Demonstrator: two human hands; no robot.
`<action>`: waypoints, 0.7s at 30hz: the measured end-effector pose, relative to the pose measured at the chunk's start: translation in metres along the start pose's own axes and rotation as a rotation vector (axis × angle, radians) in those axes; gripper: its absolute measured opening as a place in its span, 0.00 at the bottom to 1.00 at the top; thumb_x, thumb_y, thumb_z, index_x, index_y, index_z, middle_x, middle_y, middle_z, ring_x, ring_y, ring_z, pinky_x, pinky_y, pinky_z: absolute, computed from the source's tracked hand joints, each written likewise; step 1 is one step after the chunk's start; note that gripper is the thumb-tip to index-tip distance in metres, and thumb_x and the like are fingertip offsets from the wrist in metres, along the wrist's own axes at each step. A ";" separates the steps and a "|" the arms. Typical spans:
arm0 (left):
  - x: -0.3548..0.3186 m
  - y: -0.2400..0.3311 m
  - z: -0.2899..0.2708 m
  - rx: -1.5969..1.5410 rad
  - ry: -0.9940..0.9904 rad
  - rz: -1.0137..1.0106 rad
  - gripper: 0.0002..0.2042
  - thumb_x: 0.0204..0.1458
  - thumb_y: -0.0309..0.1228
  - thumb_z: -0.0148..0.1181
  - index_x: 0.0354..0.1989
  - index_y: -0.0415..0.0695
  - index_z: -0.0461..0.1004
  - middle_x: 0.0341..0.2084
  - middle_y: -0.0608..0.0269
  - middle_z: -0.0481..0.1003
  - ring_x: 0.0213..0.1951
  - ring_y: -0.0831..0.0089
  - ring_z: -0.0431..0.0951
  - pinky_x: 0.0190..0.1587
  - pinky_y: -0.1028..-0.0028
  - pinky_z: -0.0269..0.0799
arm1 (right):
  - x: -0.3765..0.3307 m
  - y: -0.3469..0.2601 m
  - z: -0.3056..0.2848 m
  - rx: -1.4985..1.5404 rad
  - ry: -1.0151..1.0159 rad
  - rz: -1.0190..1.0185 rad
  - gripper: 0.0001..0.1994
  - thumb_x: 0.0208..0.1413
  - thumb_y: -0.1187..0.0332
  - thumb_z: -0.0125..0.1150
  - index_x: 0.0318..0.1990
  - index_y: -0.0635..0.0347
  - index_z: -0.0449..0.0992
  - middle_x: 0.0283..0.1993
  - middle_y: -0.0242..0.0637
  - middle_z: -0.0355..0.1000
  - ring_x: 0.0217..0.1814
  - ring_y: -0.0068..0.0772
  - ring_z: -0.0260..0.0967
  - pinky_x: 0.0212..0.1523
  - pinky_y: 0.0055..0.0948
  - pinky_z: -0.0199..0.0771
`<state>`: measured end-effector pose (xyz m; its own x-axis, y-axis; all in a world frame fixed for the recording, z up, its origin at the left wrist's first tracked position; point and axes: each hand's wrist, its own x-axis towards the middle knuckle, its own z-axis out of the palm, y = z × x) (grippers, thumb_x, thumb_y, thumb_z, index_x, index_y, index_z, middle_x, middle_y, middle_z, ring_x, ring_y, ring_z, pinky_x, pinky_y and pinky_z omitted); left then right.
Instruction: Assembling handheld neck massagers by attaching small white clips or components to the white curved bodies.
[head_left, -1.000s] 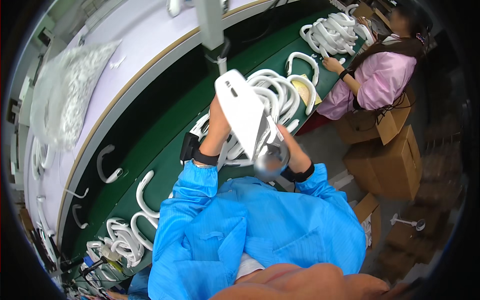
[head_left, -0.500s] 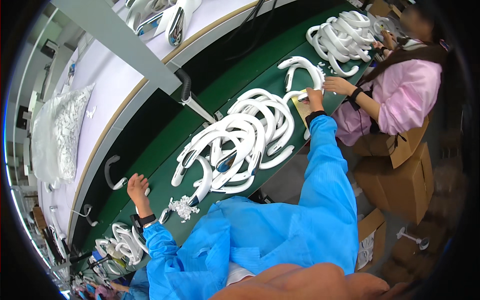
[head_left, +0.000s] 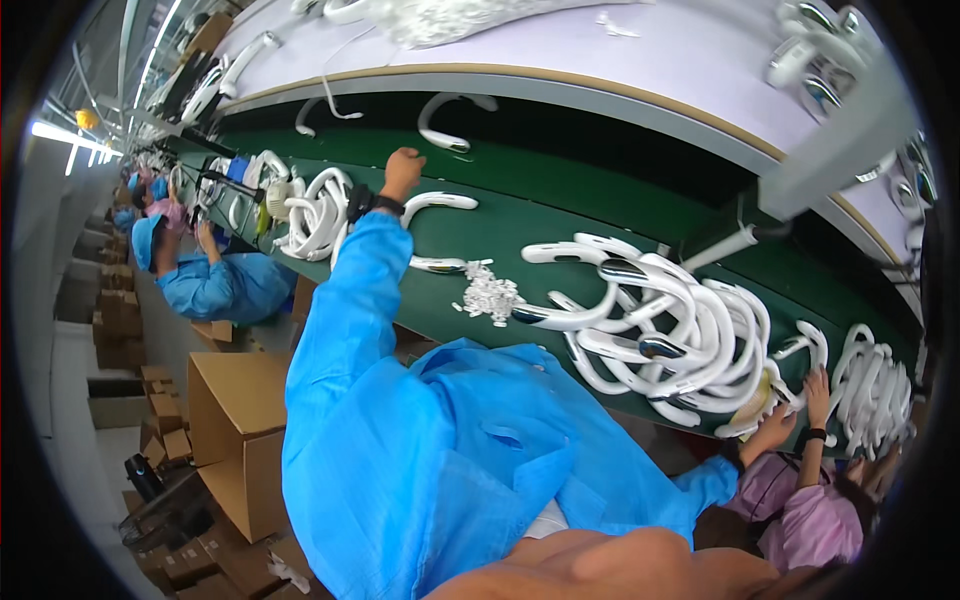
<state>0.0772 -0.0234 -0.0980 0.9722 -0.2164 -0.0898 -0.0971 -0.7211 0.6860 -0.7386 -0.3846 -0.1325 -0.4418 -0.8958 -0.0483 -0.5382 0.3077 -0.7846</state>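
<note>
My left hand (head_left: 403, 172) reaches over the green bench, near a C-shaped white part (head_left: 443, 200) with shiny ends. Its fingers are loosely bent, the thumb side a little apart, and nothing shows in them. Far to the right, my right hand (head_left: 770, 432) grips the end of a curved white part (head_left: 793, 398), its fingertips partly hidden. A yellowish flat piece (head_left: 752, 405) lies against that hand. Between my hands are a heap of curved white parts (head_left: 700, 340) with chrome-like ends and a pile of small white pieces (head_left: 488, 294).
A co-worker in pink (head_left: 815, 520) reaches in beside my right hand, next to another white stack (head_left: 872, 390). More curved parts (head_left: 320, 215) lie left. A metal post (head_left: 725, 245) and raised shelf (head_left: 600, 85) border the bench. An open carton (head_left: 235, 440) stands lower left.
My view has swung to the left along the bench. My left hand has moved away toward the C-shaped white part. My right hand stays by the yellowish piece and the co-worker's hand.
</note>
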 end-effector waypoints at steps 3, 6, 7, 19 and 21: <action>0.076 -0.048 0.009 -0.216 -0.145 -0.139 0.17 0.40 0.30 0.63 0.41 0.40 0.73 0.23 0.56 0.75 0.22 0.65 0.77 0.23 0.69 0.74 | -0.088 -0.042 -0.004 0.125 -0.049 -0.170 0.20 0.56 0.61 0.54 0.51 0.66 0.69 0.36 0.38 0.75 0.21 0.21 0.65 0.18 0.17 0.60; 0.168 -0.107 0.044 0.594 -0.244 0.506 0.24 0.36 0.34 0.68 0.46 0.45 0.71 0.29 0.56 0.76 0.26 0.63 0.78 0.25 0.66 0.75 | -0.183 -0.093 -0.011 0.193 -0.071 -0.214 0.15 0.57 0.65 0.52 0.47 0.66 0.71 0.34 0.35 0.74 0.21 0.18 0.63 0.20 0.16 0.60; 0.180 -0.091 0.064 0.742 -0.237 0.638 0.27 0.31 0.34 0.70 0.46 0.46 0.71 0.29 0.55 0.76 0.27 0.60 0.78 0.28 0.65 0.75 | -0.227 -0.112 -0.013 0.148 -0.024 -0.196 0.15 0.57 0.65 0.52 0.47 0.66 0.71 0.34 0.35 0.74 0.21 0.18 0.63 0.20 0.16 0.60; 0.239 -0.096 0.114 0.956 -0.440 1.048 0.17 0.40 0.31 0.64 0.37 0.32 0.72 0.31 0.49 0.75 0.34 0.58 0.79 0.28 0.67 0.79 | -0.520 -0.217 0.232 -0.101 -0.948 -0.928 0.13 0.43 0.78 0.60 0.39 0.64 0.72 0.36 0.48 0.70 0.34 0.50 0.71 0.31 0.38 0.71; 0.262 -0.167 0.104 -0.224 -0.514 0.433 0.13 0.47 0.28 0.58 0.35 0.27 0.70 0.34 0.45 0.73 0.35 0.54 0.78 0.27 0.68 0.81 | -0.531 -0.207 0.282 -0.208 -0.998 -1.075 0.14 0.44 0.78 0.55 0.42 0.62 0.72 0.37 0.50 0.68 0.33 0.50 0.70 0.31 0.39 0.73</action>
<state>0.3259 -0.0279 -0.3108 0.6268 -0.7763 -0.0668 -0.3527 -0.3591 0.8641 -0.1903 -0.0632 -0.1193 0.8435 -0.5367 0.0220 -0.4088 -0.6679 -0.6219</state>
